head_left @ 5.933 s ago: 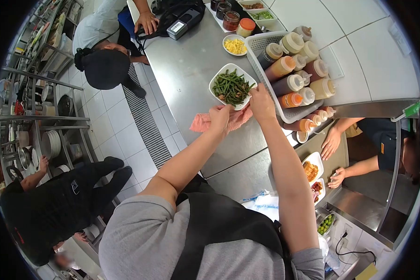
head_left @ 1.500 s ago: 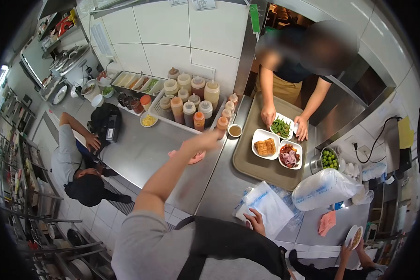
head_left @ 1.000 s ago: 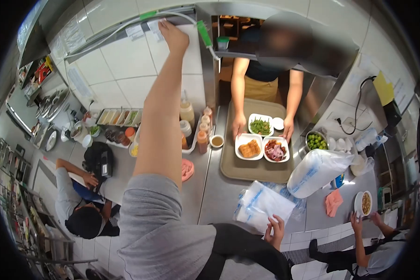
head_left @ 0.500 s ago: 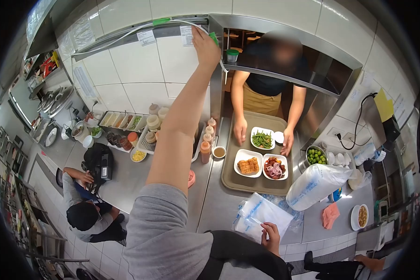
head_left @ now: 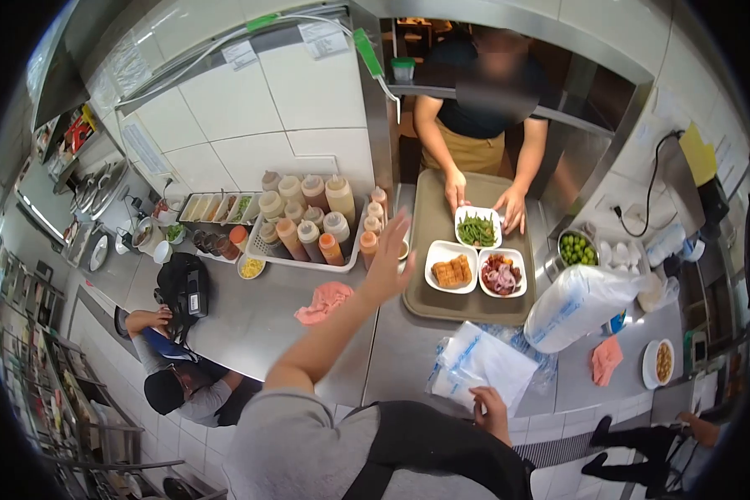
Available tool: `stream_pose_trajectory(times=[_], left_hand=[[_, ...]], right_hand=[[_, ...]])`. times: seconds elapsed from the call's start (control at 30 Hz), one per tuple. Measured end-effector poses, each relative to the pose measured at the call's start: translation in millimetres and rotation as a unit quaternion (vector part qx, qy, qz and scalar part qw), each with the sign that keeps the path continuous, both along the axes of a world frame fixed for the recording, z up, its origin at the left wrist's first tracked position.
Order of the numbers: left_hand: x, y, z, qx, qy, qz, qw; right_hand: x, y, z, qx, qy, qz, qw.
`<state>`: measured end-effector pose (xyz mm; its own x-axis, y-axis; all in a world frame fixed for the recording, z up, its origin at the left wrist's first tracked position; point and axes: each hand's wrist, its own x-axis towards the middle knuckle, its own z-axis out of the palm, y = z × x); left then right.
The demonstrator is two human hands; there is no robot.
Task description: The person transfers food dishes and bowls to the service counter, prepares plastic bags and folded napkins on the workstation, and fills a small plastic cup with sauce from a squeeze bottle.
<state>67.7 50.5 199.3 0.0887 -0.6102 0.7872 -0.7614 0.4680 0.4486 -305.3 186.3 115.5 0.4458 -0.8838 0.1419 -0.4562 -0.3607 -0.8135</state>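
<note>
Left hand (head_left: 387,265) was raised at the left edge of the tray (head_left: 432,204), thumb apart; right hand (head_left: 491,410) was held, fingers curled, by plastic bags (head_left: 482,357).

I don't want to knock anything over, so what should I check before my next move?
1. Left hand empty: ok, it is open and raised.
2. Right hand empty: cannot tell, its fingers are curled beside the plastic bags.
3. All three white dishes on the tray: ok.
4. Co-worker's hands away from the dishes: not ok, they are close around the one with green beans.
5. Pink cloths off the tray: ok, one on either side.
</note>
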Motion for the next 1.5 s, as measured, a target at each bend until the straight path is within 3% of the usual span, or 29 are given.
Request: stream_pose_trajectory(times=[0.1,0.17,0.27,0.3,0.37,0.47,0.53,0.6,0.67,0.73,0.8,0.93,1.0,1.13,1.33,1.4,1.5], left_hand=[[-1.5,68.0,-71.4,0.105,0.073,0.156,0.98],[21.7,93.8,-136.6,0.144,0.123,0.332,0.924],[68.1,119.8,-178.9,0.298,0.148,0.281,0.9],[80.1,124.3,-193.9,0.303,0.146,0.281,0.899],[97.5,119.2,-211.6,0.349,0.133,0.256,0.892],[53.5,110.7,-163.2,0.253,0.092,0.238,0.933],[15.6,107.1,-155.2,0.27,0.103,0.197,0.937],[-30.6,109.4,-152.6,0.314,0.14,0.087,0.935],[-80.1,120.9,-136.8,0.389,0.201,-0.019,0.899],[-112.2,133.2,-154.0,0.416,0.196,-0.085,0.884],[-133.1,140.6,-154.6,0.427,0.154,-0.133,0.881],[-156.5,146.8,-152.1,0.383,0.071,-0.184,0.902],[-164.9,144.6,-150.1,0.405,0.062,-0.226,0.884],[-183.8,137.1,-146.2,0.376,0.039,-0.182,0.908],[-215.7,127.7,-111.9,0.327,0.062,-0.164,0.928],[-224.4,120.7,-97.4,0.316,-0.07,-0.113,0.939],[-234.2,97.5,-94.5,0.273,-0.039,-0.067,0.959]], right_hand=[[-8.6,-8.2,19.9,-0.026,0.008,-0.017,0.999],[-25.4,-23.4,8.3,-0.107,0.031,-0.024,0.993],[-32.9,-46.2,36.8,-0.129,0.052,-0.03,0.99],[-30.4,-51.2,49.1,-0.066,0.041,-0.04,0.996],[-22.5,-61.9,60.5,-0.094,0.03,-0.038,0.994],[-2.4,-66.0,69.7,-0.124,0.01,-0.036,0.992],[10.6,-64.9,59.8,-0.121,-0.025,-0.025,0.992],[12.7,-64.1,37.8,-0.092,-0.02,-0.018,0.995],[15.3,-63.2,25.5,-0.044,0.033,-0.018,0.998],[5.3,-60.9,8.2,-0.007,0.034,-0.007,0.999],[-4.6,-55.8,-2.2,-0.063,0.107,-0.047,0.991],[-22.7,-45.5,-33.0,-0.028,0.212,-0.072,0.974],[-20.5,-43.5,-41.1,-0.031,0.197,-0.07,0.977],[-20.4,-50.3,-51.0,0.004,0.153,-0.056,0.987],[-19.3,-61.4,-20.8,-0.076,0.062,-0.036,0.994],[-21.9,-69.9,-10.8,-0.093,0.061,-0.012,0.994],[-26.3,-87.0,19.0,-0.095,0.043,-0.005,0.995]])
